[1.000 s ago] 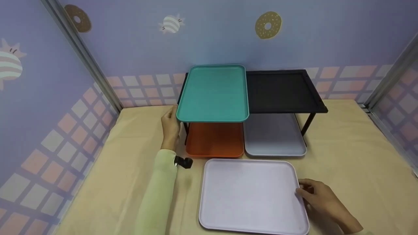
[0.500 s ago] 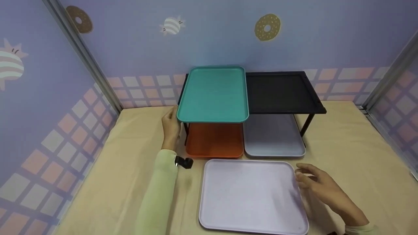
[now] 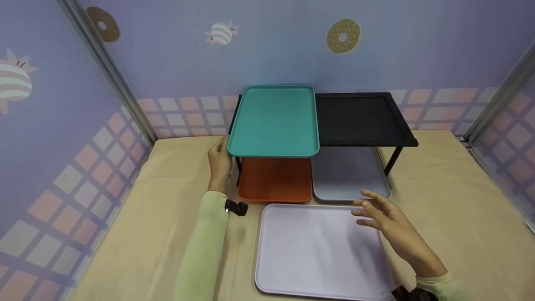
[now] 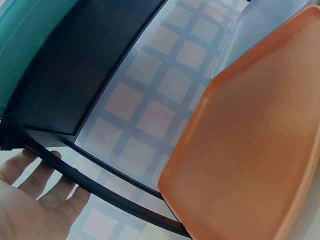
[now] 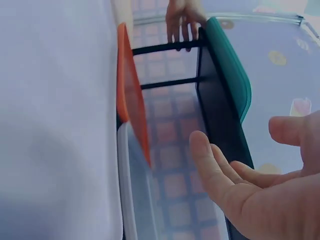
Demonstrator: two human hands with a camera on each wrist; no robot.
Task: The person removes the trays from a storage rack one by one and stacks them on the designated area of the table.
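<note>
My left hand (image 3: 219, 163) is at the front left corner of a black two-level rack (image 3: 359, 119), beside a teal tray (image 3: 273, 121) lying on its top. In the left wrist view its fairly straight fingers (image 4: 62, 192) touch the rack's black leg (image 4: 115, 197); the thumb is hidden. My right hand (image 3: 391, 225), fingers spread and holding nothing, hovers over the far right corner of a pale lavender tray (image 3: 317, 251) on the table. Under the rack lie an orange tray (image 3: 276, 179) at left and a grey-blue tray (image 3: 347, 175) at right.
A beige cloth (image 3: 451, 200) covers the table. Behind the rack stands a blue wall (image 3: 276, 50) printed with doughnuts and sweets; side walls meet it at metal posts (image 3: 104, 67). The rack's right leg (image 3: 393, 160) reaches down beside the grey-blue tray.
My right hand has let go of the lavender tray's right edge, risen and moved forward and left, its fingers spreading. The left hand and the trays have stayed in place.
</note>
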